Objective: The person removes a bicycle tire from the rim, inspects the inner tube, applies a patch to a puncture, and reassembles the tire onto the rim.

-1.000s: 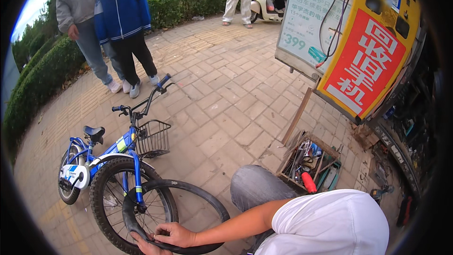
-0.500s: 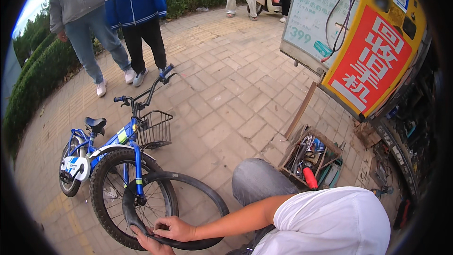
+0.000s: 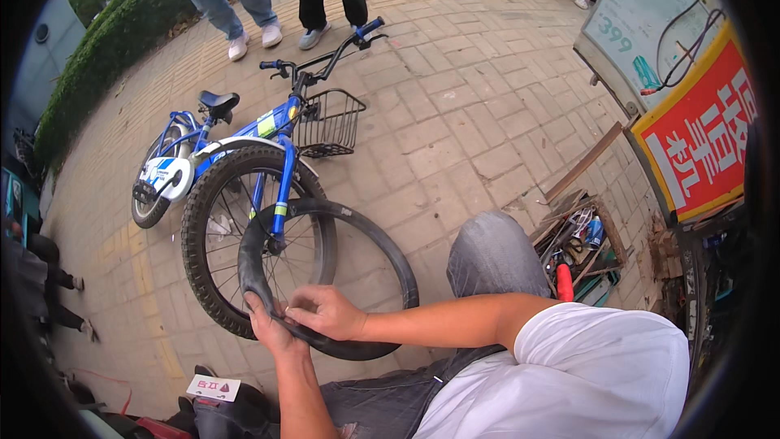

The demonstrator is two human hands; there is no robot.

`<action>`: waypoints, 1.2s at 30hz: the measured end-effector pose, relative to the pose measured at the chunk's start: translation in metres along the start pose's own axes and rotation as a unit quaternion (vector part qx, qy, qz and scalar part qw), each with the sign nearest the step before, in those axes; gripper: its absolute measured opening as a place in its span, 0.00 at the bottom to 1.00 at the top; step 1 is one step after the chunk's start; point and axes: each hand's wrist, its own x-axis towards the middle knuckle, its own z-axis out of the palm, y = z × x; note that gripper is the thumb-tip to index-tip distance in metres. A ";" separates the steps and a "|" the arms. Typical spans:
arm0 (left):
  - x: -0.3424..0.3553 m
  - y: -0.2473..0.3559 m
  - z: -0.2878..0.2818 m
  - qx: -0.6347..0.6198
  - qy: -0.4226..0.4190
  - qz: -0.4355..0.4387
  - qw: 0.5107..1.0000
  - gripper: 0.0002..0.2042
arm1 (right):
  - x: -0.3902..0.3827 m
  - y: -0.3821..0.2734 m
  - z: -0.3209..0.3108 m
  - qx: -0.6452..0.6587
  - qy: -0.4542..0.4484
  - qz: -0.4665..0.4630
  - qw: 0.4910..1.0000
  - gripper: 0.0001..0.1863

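Black inner tube (image 3: 382,244) is pinched by both hands, left hand (image 3: 272,329) beneath, right hand (image 3: 329,313) above; fingers should feed it evenly beside the front wheel (image 3: 213,236).

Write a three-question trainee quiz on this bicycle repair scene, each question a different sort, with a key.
1. True or false: both hands grip the black rubber inner tube.
2. What hangs on the front of the small blue bicycle? A) black wire basket B) red bag C) white helmet
3. Fill in: the open wooden toolbox sits on the ___ pavement.

Key:
1. True: left hand and right hand hold the tube's lower part, beside the front wheel.
2. A: the black wire basket.
3. Brick.
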 end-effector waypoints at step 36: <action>0.048 0.010 -0.127 0.452 -0.009 -0.110 0.885 0.29 | -0.012 0.016 -0.075 -0.283 -0.030 0.228 0.931 0.14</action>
